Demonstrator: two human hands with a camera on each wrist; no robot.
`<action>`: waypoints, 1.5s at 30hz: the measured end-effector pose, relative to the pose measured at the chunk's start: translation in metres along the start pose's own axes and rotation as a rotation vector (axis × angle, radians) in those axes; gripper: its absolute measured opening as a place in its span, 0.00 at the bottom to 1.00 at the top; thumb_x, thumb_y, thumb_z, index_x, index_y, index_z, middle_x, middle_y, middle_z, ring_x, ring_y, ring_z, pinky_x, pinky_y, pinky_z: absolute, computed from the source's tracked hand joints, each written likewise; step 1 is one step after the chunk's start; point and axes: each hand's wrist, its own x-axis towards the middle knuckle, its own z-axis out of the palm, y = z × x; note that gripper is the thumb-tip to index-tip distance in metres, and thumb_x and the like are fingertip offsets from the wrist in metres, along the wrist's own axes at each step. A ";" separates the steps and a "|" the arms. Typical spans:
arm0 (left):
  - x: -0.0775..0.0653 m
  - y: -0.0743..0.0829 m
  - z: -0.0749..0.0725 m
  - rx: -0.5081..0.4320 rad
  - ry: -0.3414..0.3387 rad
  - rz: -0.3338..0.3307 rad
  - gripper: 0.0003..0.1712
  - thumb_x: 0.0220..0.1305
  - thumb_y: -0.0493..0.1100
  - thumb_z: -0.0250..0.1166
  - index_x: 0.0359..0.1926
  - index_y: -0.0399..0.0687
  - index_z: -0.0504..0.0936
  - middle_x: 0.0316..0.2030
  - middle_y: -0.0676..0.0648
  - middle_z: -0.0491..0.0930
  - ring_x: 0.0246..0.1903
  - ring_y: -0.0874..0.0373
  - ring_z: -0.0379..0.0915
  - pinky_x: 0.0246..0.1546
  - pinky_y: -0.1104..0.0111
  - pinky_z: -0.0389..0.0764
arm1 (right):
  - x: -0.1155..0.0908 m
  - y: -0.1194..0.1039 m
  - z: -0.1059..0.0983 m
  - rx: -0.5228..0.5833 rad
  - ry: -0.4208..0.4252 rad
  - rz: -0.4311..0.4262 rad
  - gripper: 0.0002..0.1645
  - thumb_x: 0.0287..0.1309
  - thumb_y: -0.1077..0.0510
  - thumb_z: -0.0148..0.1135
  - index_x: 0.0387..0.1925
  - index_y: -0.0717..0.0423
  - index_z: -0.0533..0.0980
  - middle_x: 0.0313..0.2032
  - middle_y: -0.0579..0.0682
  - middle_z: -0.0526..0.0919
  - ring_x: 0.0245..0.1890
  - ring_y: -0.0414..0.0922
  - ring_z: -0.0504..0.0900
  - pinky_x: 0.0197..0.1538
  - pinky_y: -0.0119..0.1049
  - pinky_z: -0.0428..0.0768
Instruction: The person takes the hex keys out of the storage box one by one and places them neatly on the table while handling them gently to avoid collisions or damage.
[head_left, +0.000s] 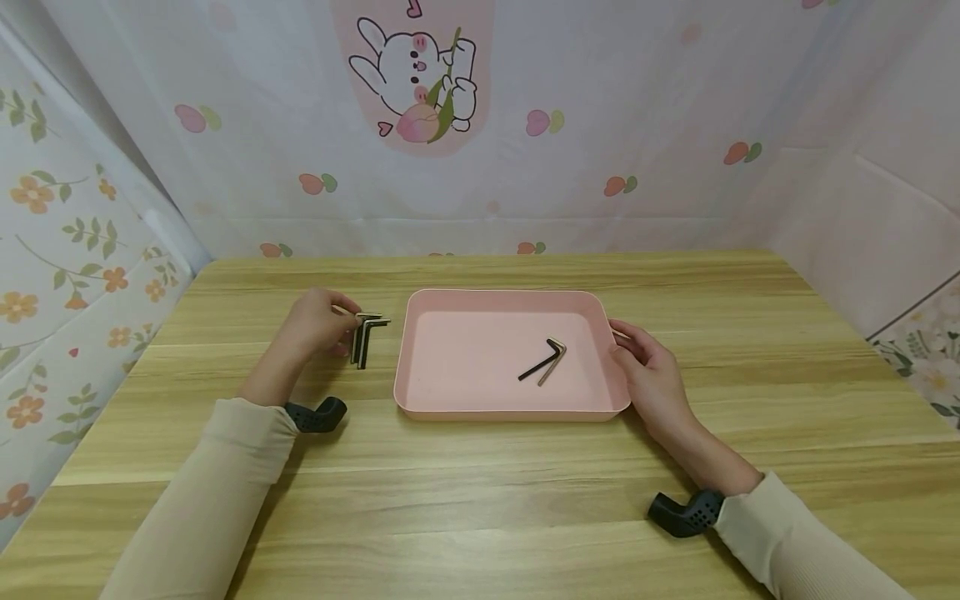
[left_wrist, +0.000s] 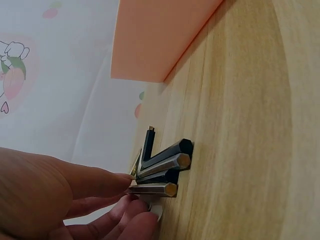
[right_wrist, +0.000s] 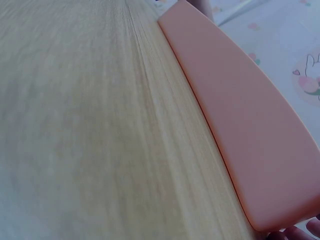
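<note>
Ribbed sleeves (head_left: 832,558) lead to left fingers (left_wrist: 102,181) pinching an L-shaped hexagonal key (left_wrist: 155,189) and right fingers (head_left: 639,335) gripping a smooth tray (head_left: 465,358).

6 hex keys (left_wrist: 165,163) visible: 2 inside the tray (head_left: 512,415), 4 beside it; 1 tray, 1 table (head_left: 465,500), 2 hands (head_left: 651,375), 2 black wrist mounts (head_left: 686,514)

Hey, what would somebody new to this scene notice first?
Probably the pink tray centred on the wooden table, with two L-shaped hex keys lying toward its right side and the right hand at its right edge. Next, the row of dark and metallic hex keys left of the tray, with the left hand at their bent ends. Behind, a sideways cartoon rabbit decorates the pale cloth.
</note>
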 end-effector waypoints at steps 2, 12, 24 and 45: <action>0.000 0.000 0.000 0.003 0.005 -0.005 0.17 0.71 0.37 0.58 0.56 0.31 0.79 0.44 0.33 0.84 0.18 0.65 0.78 0.25 0.72 0.83 | 0.000 0.000 0.000 -0.002 0.001 0.000 0.28 0.76 0.58 0.48 0.74 0.56 0.64 0.69 0.62 0.72 0.64 0.45 0.74 0.51 0.14 0.76; -0.001 0.000 0.002 0.002 0.024 -0.012 0.17 0.70 0.40 0.62 0.54 0.32 0.80 0.48 0.31 0.84 0.22 0.64 0.78 0.26 0.72 0.83 | 0.000 0.000 0.000 -0.006 0.000 0.000 0.29 0.77 0.57 0.48 0.74 0.56 0.64 0.69 0.62 0.71 0.67 0.50 0.73 0.51 0.14 0.76; -0.005 0.006 0.003 0.032 0.007 -0.031 0.28 0.62 0.45 0.71 0.57 0.32 0.77 0.53 0.30 0.80 0.20 0.63 0.78 0.28 0.72 0.81 | 0.000 0.000 0.000 0.004 0.001 0.002 0.28 0.77 0.57 0.48 0.74 0.56 0.64 0.69 0.62 0.71 0.62 0.42 0.75 0.51 0.14 0.77; -0.008 0.012 0.010 0.140 0.044 -0.004 0.23 0.65 0.44 0.66 0.56 0.34 0.78 0.33 0.42 0.86 0.17 0.62 0.75 0.33 0.68 0.77 | -0.001 0.000 0.000 0.004 -0.002 0.008 0.29 0.77 0.57 0.48 0.75 0.56 0.63 0.69 0.62 0.71 0.68 0.51 0.72 0.51 0.14 0.76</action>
